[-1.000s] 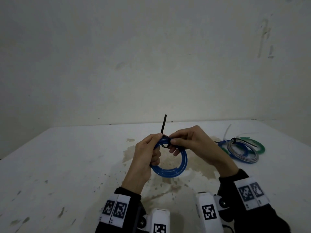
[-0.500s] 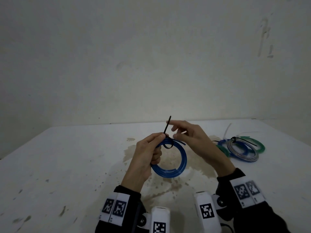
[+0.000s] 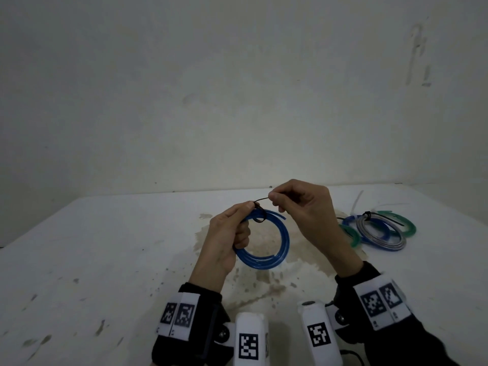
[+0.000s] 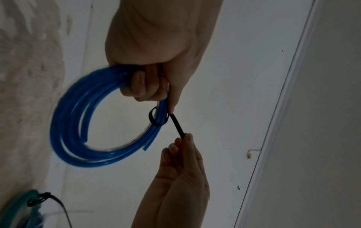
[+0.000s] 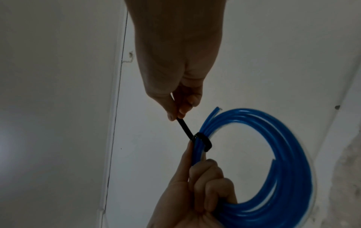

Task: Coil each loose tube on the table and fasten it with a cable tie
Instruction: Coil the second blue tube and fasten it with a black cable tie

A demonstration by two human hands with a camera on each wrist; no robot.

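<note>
A: Start at the right hand (image 3: 303,207). What is it doing?

B: Thumb and forefinger are pinched together on the free tail of the black cable tie (image 5: 184,127), just above the middle of the head view. The other fingers are curled in behind.

A: And the left hand (image 3: 229,236)?

B: Its fingers are wrapped round the blue tube coil (image 3: 264,249), with the thumb tip pressed right beside the tie's head. It holds the coil up off the white table (image 3: 105,260), at the centre of the frame.

A: So which step is this?

B: I'd judge it's the cinching. The tie already loops round the bundled turns, but the left wrist view shows the loop slack, standing off the tube on one side.

A: What does the next move need?

B: A steady pull on the tail away from the head while the left hand keeps the turns stacked. One cut tube end sticks out just past the tie; if the grip loosens it could slip free.

A: Anything further out?

B: At the right of the frame, a pile of tied coils (image 3: 380,231), blue, grey and green, lies on the table, well apart from both hands.
</note>
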